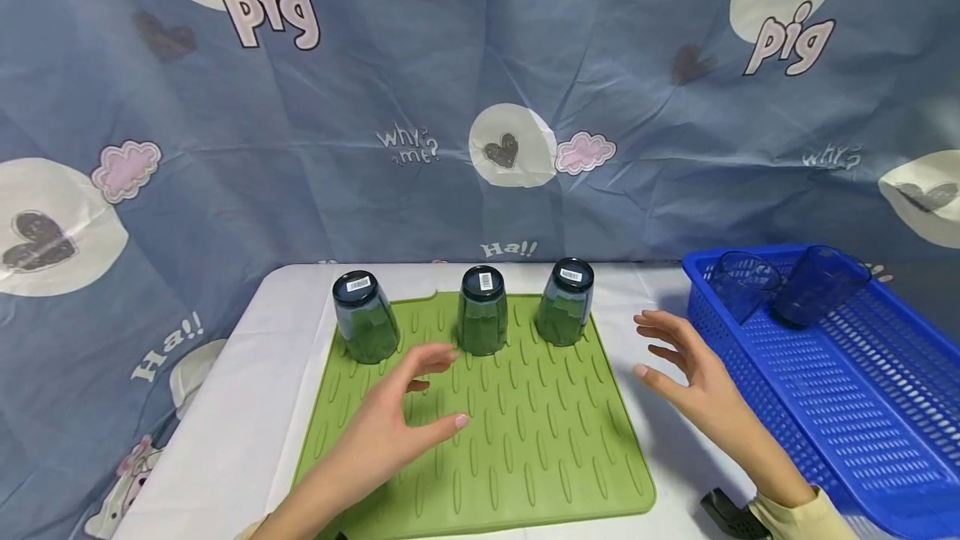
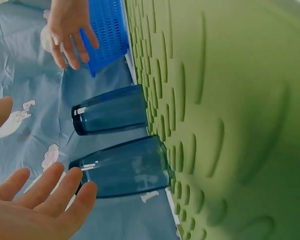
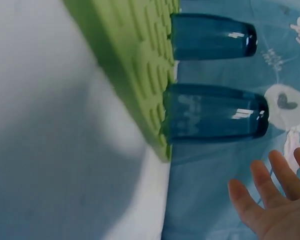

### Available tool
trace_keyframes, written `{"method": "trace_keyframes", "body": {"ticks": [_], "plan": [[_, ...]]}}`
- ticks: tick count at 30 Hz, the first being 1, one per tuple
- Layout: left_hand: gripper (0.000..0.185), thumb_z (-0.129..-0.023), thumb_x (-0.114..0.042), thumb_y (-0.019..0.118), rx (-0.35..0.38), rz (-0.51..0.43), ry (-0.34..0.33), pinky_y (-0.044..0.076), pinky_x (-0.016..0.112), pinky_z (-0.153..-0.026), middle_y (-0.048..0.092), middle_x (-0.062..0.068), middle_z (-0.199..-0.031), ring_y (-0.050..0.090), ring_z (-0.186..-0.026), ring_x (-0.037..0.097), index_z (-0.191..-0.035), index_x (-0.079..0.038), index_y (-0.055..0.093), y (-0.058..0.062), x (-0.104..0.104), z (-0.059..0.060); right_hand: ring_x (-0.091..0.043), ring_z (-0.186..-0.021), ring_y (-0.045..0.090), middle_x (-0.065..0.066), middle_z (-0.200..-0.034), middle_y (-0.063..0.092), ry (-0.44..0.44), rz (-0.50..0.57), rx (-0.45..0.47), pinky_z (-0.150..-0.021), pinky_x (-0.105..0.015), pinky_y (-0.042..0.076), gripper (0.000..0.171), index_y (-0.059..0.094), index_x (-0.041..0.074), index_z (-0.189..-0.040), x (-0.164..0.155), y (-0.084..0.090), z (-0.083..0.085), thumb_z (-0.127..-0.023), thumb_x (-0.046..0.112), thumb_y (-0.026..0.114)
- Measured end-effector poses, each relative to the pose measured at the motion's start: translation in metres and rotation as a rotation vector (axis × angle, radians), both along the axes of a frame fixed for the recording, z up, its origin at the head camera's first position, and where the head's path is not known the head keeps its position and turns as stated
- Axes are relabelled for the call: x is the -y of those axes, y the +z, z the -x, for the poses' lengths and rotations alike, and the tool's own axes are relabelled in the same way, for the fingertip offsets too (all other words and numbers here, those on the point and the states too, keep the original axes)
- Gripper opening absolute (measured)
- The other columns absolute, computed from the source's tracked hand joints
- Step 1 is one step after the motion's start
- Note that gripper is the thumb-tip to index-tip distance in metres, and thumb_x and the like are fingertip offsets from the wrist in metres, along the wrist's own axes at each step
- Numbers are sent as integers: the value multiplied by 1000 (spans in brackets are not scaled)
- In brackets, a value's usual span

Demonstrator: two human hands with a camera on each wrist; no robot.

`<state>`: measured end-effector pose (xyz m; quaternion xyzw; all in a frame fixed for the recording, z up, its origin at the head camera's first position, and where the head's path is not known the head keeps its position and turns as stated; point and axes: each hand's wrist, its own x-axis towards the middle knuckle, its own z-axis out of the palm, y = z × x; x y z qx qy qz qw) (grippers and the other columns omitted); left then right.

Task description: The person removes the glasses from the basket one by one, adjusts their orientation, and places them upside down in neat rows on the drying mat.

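Three dark blue glasses stand upside down along the back of a green ribbed mat [image 1: 525,432]: a left glass [image 1: 367,319], a middle glass [image 1: 482,312] and a right glass [image 1: 566,302]. Over the mat, in front of the left and middle glasses, my left hand [image 1: 397,419] hovers with thumb and fingers apart and nothing between them. My right hand [image 1: 693,377] is held between the mat and a blue basket [image 1: 757,407], its fingers loosely bent and holding nothing. Two more glasses lean in the basket's far end, a left one [image 1: 742,286] and a right one [image 1: 817,290].
The mat lies on a white-covered table [image 1: 247,382]. Behind it hangs a blue printed cloth [image 1: 420,207]. The basket's raised perforated wall runs close along the right forearm. A dark strap device [image 1: 731,515] sits at the right wrist.
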<state>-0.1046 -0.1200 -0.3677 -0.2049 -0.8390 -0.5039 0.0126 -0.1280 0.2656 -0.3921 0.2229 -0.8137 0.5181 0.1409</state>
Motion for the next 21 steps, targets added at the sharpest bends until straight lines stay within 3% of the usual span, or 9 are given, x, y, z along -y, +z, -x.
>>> {"method": "trace_keyframes", "body": {"ticks": [4, 9, 17, 21], "plan": [[69, -79, -29, 84, -21, 4, 0, 46, 39, -100, 54, -19, -132, 51, -123, 6, -136, -36, 46, -4, 6, -2, -27, -128, 47, -13, -139, 49, 46, 25, -27, -103, -27, 42, 67, 42, 6, -145, 8, 8, -5, -86, -13, 67], [67, -79, -30, 84, -16, 13, -64, 48, 36, -99, 55, -16, -130, 53, -121, 10, -135, -33, 48, -9, 12, -5, -27, -128, 47, -16, -138, 49, 78, 27, -69, -104, -27, 42, 67, 43, 3, -144, 16, 17, -13, -84, -16, 67], [60, -84, -27, 80, 102, 67, -205, 47, 40, -99, 57, -9, -130, 55, -121, 20, -134, -35, 48, -20, 15, -2, -30, -129, 45, -13, -139, 49, 110, 51, -37, -106, -31, 40, 66, 43, 1, -142, 24, 27, -23, -83, -17, 66], [60, -84, -28, 80, 147, 68, -232, 48, 42, -98, 57, -4, -130, 56, -119, 21, -134, -35, 47, -24, 16, 0, -32, -128, 46, -18, -138, 48, 148, 69, -68, -106, -31, 41, 65, 43, -2, -142, 28, 31, -26, -83, -19, 65]]}}
